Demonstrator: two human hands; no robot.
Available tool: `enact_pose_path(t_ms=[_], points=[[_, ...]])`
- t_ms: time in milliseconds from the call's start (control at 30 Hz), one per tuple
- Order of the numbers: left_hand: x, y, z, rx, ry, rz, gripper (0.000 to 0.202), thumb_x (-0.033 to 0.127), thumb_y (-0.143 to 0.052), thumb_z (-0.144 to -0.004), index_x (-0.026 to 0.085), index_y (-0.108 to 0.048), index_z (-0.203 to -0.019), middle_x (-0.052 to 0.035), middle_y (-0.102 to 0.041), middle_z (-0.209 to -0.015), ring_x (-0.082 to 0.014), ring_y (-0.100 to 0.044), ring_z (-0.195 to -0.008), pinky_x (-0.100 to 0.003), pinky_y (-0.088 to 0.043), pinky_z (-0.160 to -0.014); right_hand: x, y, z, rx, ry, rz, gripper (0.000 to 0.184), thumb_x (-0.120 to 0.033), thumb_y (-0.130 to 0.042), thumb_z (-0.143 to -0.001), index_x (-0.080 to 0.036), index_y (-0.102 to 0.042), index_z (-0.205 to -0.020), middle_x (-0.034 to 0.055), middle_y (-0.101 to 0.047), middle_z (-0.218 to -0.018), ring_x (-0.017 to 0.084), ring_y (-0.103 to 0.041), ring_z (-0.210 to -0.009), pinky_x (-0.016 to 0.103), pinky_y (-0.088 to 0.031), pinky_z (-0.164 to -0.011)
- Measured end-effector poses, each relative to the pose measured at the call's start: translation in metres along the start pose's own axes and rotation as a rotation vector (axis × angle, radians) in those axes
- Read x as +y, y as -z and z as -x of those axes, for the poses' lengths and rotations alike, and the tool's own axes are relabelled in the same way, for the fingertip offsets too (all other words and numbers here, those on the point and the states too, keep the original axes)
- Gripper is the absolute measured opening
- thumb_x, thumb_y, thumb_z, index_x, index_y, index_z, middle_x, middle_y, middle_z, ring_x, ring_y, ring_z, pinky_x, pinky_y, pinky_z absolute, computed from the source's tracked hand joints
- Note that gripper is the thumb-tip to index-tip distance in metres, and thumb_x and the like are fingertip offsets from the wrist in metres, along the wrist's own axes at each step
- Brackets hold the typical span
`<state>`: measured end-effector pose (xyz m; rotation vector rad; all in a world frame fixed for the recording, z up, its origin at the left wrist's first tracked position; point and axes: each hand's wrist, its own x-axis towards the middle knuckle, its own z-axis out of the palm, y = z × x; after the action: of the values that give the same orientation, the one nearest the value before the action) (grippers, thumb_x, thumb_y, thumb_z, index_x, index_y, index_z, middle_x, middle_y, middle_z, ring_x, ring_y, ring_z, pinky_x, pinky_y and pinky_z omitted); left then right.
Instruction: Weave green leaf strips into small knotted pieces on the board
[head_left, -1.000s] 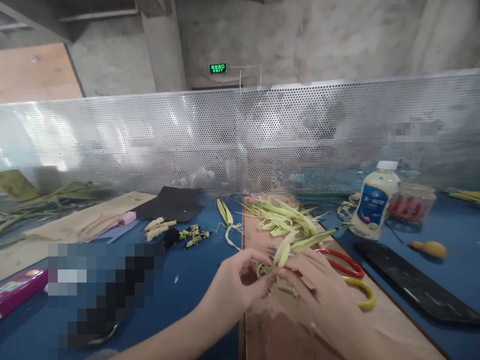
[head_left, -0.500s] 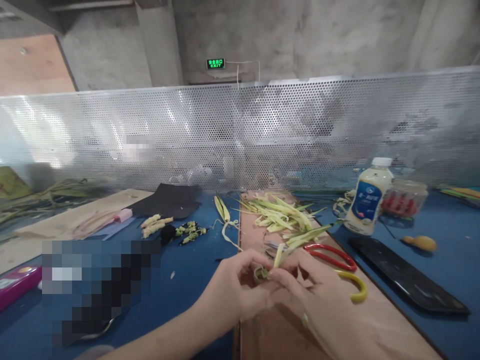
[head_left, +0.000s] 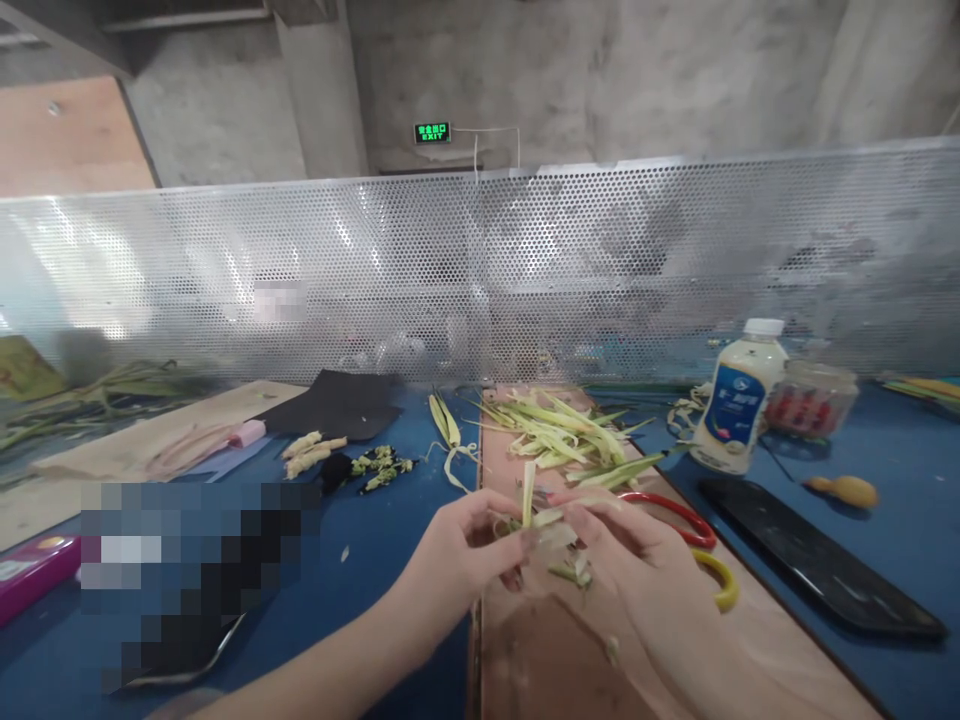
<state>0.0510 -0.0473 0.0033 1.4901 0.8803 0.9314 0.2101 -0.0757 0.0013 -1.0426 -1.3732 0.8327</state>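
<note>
On my feed, the left hand (head_left: pixel 480 550) pinches a flat, pale yellow-green strip (head_left: pixel 528 492), its free end upright above the pinkish board (head_left: pixel 540 660). Blur prevents my telling whether the right hand (head_left: pixel 637 560), just beside it, grips anything. Outward: a glossy red loop (head_left: pixel 686 512), heaped tapering leaves (head_left: pixel 559 430), a perforated metal screen (head_left: pixel 420 235).

"What blocks my right side?"

"A red loop handle (head_left: pixel 706 531) beside my right hand (head_left: pixel 634 555); farther out, a black slab (head_left: pixel 814 555) and an upright bottle (head_left: pixel 733 410)."

"And ahead?"

"Leaf strips (head_left: pixel 559 432) lie low, passable overhead; the perforated screen (head_left: pixel 600 250) walls off beyond. Leftward, open blue tabletop (head_left: pixel 382 540) leaves room."
</note>
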Motion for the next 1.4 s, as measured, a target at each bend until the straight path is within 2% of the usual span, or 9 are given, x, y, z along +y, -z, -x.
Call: enact_pose_path(t_ms=[67,133,233,300,533,700,900,1133,1400], points=[[-0.004,0.002,-0.001,-0.007,-0.02,-0.031,0.028,0.036,-0.062,-0.069,0.013,-0.054,-0.083,0.001,-0.054,-0.062,-0.0098,-0.051,-0.051,-0.025,-0.043,-0.054,-0.002,0.001,-0.001,-0.023,0.124,0.034,0.012,-0.03,-0.06,-0.074,-0.022,-0.067,-0.069,0.0022,-0.064,-0.085,0.018,-0.056,-0.087,0.024,-0.044,-0.078],[-0.007,0.002,0.0,0.002,-0.048,-0.089,0.028,0.037,-0.061,-0.07,0.014,-0.055,-0.084,0.0018,-0.052,-0.061,-0.0095,-0.05,-0.052,-0.023,-0.042,-0.052,-0.002,0.002,-0.002,-0.064,0.174,0.062,0.014,-0.028,-0.059,-0.075,-0.021,-0.066,-0.065,0.0019,-0.063,-0.08,0.017,-0.056,-0.081,0.024,-0.044,-0.073],[-0.006,-0.001,0.004,0.046,-0.125,-0.229,0.024,0.036,-0.061,-0.07,0.015,-0.057,-0.082,0.0022,-0.051,-0.063,-0.0087,-0.045,-0.054,-0.02,-0.038,-0.05,-0.002,0.001,0.0,-0.123,0.121,0.118,0.018,-0.032,-0.057,-0.076,-0.019,-0.061,-0.063,0.0,-0.058,-0.064,0.014,-0.053,-0.063,0.023,-0.043,-0.058],[-0.003,-0.005,0.007,0.062,-0.165,-0.321,0.021,0.035,-0.059,-0.071,0.015,-0.057,-0.079,0.0019,-0.051,-0.064,-0.0087,-0.043,-0.056,-0.02,-0.036,-0.051,-0.002,0.001,0.001,-0.154,0.092,0.163,0.018,-0.034,-0.056,-0.076,-0.019,-0.059,-0.065,-0.0013,-0.054,-0.06,0.014,-0.05,-0.059,0.023,-0.04,-0.054],[0.005,-0.01,0.013,0.087,-0.197,-0.429,0.021,0.034,-0.056,-0.072,0.014,-0.055,-0.079,-0.0003,-0.053,-0.065,-0.0109,-0.046,-0.058,-0.022,-0.038,-0.054,-0.003,-0.001,0.006,-0.134,0.067,0.222,0.015,-0.034,-0.053,-0.078,-0.021,-0.055,-0.07,-0.0017,-0.053,-0.065,0.014,-0.049,-0.062,0.025,-0.039,-0.056],[0.0,-0.008,0.011,0.086,-0.236,-0.453,0.017,0.028,-0.055,-0.071,0.015,-0.052,-0.083,0.0003,-0.055,-0.065,-0.0109,-0.048,-0.056,-0.022,-0.038,-0.052,0.0,-0.002,0.005,-0.18,0.197,0.347,0.022,-0.03,-0.051,-0.079,-0.02,-0.052,-0.06,-0.001,-0.05,-0.066,0.013,-0.047,-0.062,0.025,-0.038,-0.057],[0.001,-0.007,0.015,0.108,-0.326,-0.605,0.009,0.02,-0.051,-0.071,0.017,-0.054,-0.079,0.0022,-0.053,-0.063,-0.01,-0.048,-0.056,-0.021,-0.038,-0.054,0.006,-0.007,0.003,-0.089,0.242,0.461,0.024,-0.022,-0.051,-0.078,-0.019,-0.045,-0.055,-0.0011,-0.046,-0.066,0.012,-0.044,-0.056,0.024,-0.036,-0.05],[-0.001,-0.008,0.015,0.119,-0.295,-0.611,0.033,0.014,-0.05,-0.066,0.018,-0.042,-0.098,0.0049,-0.049,-0.062,-0.0094,-0.047,-0.054,-0.02,-0.038,-0.053,0.004,-0.008,0.007,-0.092,0.3,0.527,0.025,-0.018,-0.047,-0.078,-0.021,-0.037,-0.055,-0.0004,-0.044,-0.069,0.014,-0.049,-0.064,0.027,-0.041,-0.06],[-0.006,-0.009,0.016,0.105,-0.335,-0.627,0.035,0.013,-0.051,-0.065,0.02,-0.039,-0.098,0.0044,-0.052,-0.066,-0.0096,-0.05,-0.056,-0.02,-0.04,-0.054,0.004,-0.01,0.011,-0.071,0.337,0.531,0.027,-0.017,-0.049,-0.078,-0.021,-0.035,-0.056,-0.0015,-0.045,-0.067,0.013,-0.049,-0.061,0.025,-0.04,-0.059]])
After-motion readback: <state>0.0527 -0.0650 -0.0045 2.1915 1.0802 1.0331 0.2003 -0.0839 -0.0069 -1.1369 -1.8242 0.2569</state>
